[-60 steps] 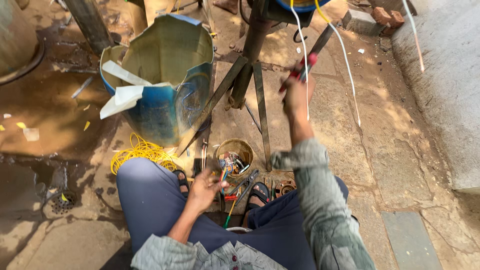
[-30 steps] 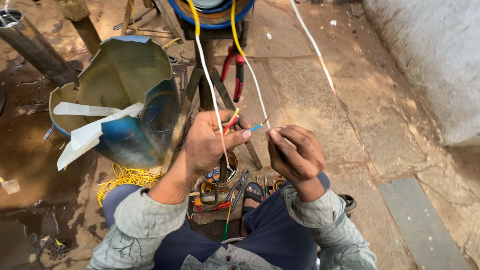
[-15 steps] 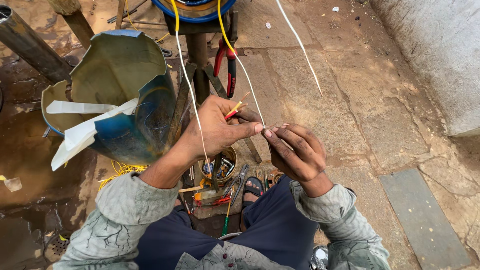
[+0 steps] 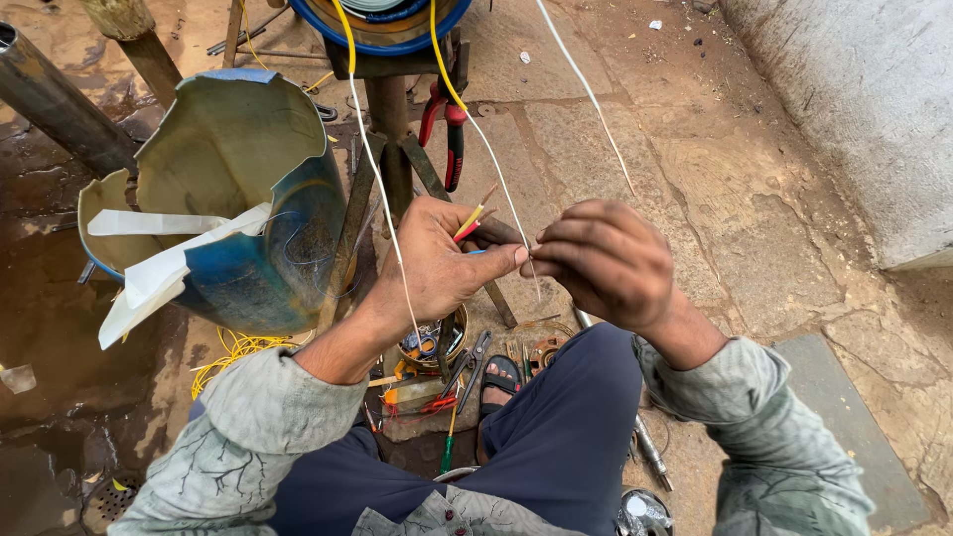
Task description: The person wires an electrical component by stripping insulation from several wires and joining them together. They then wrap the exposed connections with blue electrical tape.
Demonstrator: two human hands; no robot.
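Left hand [image 4: 437,260] pinching, right hand [image 4: 596,260] curled (fingertips meeting)

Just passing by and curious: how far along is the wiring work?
Done: the wires already hang from the blue-rimmed drum, some ends bared. In hand: the left hand and right hand meet, pinching thin ends together. Left: one white wire hangs loose, and the pliers hang unused.

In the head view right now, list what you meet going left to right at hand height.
White paper → cut blue drum → left hand → right hand → grey wall.
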